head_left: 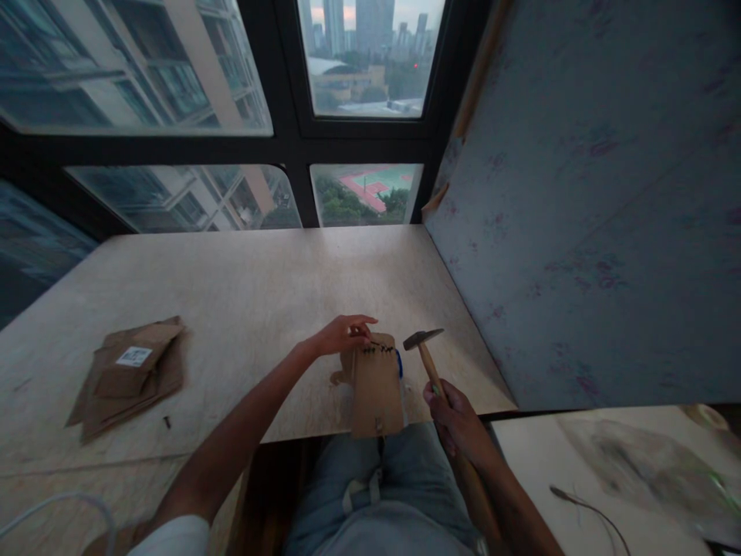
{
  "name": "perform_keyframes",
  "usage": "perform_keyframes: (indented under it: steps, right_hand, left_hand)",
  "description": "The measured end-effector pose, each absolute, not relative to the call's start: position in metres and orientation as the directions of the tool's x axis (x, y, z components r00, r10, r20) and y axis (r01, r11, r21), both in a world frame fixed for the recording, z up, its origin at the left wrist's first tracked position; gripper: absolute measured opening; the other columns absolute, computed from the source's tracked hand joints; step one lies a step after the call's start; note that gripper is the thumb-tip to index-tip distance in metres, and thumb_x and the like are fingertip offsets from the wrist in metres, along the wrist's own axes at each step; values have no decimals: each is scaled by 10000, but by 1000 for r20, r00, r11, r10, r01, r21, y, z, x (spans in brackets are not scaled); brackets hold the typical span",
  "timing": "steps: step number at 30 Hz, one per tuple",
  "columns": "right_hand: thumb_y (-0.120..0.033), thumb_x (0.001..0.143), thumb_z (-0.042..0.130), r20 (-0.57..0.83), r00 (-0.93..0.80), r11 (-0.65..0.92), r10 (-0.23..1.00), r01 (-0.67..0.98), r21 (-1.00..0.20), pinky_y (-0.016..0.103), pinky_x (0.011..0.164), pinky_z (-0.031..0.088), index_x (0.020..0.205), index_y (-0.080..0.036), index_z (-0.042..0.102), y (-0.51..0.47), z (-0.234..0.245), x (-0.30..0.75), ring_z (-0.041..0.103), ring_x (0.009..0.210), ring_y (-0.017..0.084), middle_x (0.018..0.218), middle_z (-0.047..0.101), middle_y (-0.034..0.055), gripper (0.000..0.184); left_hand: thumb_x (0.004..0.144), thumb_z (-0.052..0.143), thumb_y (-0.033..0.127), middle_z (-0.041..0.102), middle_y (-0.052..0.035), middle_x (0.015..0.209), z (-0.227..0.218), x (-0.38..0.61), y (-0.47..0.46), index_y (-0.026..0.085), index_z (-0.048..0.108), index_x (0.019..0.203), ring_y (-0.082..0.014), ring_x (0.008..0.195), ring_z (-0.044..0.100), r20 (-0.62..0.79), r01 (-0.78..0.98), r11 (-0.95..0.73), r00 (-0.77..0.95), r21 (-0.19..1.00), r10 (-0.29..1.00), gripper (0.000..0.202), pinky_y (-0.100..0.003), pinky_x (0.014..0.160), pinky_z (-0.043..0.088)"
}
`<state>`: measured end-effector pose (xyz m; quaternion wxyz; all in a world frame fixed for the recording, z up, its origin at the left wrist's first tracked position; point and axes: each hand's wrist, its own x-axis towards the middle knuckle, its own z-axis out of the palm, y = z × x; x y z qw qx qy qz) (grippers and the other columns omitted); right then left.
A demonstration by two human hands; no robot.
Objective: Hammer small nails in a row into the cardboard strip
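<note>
My right hand (452,415) is wrapped round the wooden handle of a hammer (428,361). The hammer's metal head is raised to the right of a brown board (377,394). A row of small dark nails or screws (379,349) runs across the board's far end. At the left of this row is my left hand (349,334), thumb and fingers pinched together and one finger reaching out over the board's far edge. Whatever the pinch holds is too small to make out. Something blue (399,363) shows at the board's right edge.
The pale wooden tabletop (243,286) reaches to the window. Brown paper packets (136,371) lie stacked at left, with a small dark screw or nail (167,422) nearby. A flower-patterned panel (579,232) stands at right. A cable (590,506) lies on the lower-right surface.
</note>
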<state>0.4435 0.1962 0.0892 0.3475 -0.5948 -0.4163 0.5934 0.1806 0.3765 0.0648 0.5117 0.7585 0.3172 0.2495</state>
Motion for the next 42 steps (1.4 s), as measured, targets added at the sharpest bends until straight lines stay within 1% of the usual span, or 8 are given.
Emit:
perform_keyframes:
  steps: [4,11,18,24,29,34,38,42]
  right_hand:
    - [-540,859,540,-423,-58,-419,904,75,-905,161,245,235,857,-241,445,195,91,444,280,250,43,472,377,-146,314]
    - [-534,844,563,-422,-62,-419,904,55,-906,150,245,219,837,-235,448,193,97,441,274,253,38,450,381,-148,321]
    - [-553,826,565,-420,-61,-417,906,53,-907,156,237,230,846,-241,439,190,100,440,272,239,45,431,374,-156,337]
    - [-571,799,580,-424,-41,-422,905,52,-905,158,230,243,859,-239,440,185,103,442,283,228,42,447,393,-153,365]
    - [-567,788,593,-414,-42,-414,909,23,-910,153,229,223,856,-240,436,181,100,445,279,224,45,419,389,-155,369]
    - [-562,803,579,-408,-48,-408,912,10,-913,151,224,219,851,-241,433,176,97,448,260,212,48,379,375,-162,355]
    - [-556,802,585,-407,-42,-408,912,8,-913,152,226,225,839,-240,436,173,99,451,268,214,49,375,369,-163,351]
    - [-567,801,588,-410,-36,-409,912,17,-912,151,230,224,838,-239,438,172,98,453,284,220,49,387,373,-160,362]
  left_hand:
    - [790,722,328,737,-76,879,76,171,378,148,628,1214,-152,775,692,91,184,-270,646,945,758,470,-302,760,542]
    - [776,734,317,655,-35,826,113,171,359,128,655,1113,-194,818,732,60,9,-75,510,997,858,394,-279,708,553]
    - [710,789,338,686,-49,756,130,179,332,129,677,860,-188,757,718,23,-89,14,394,996,919,281,-268,667,547]
    - [702,786,287,682,-37,721,133,183,314,141,671,717,-139,699,677,68,-122,-37,261,992,963,186,-213,613,495]
    - [698,791,275,698,-35,731,127,184,307,146,675,748,-154,731,690,10,-156,20,190,987,982,181,-246,682,515]
    - [691,797,283,742,-61,769,121,186,303,145,686,811,-181,757,709,-60,-126,73,105,989,993,214,-267,678,526]
    - [727,767,354,753,-75,818,120,191,302,149,691,841,-203,785,727,2,-43,0,67,999,998,247,-282,670,550]
    - [763,737,362,763,-80,849,120,200,305,155,678,867,-199,815,735,90,40,-93,75,995,993,239,-310,766,576]
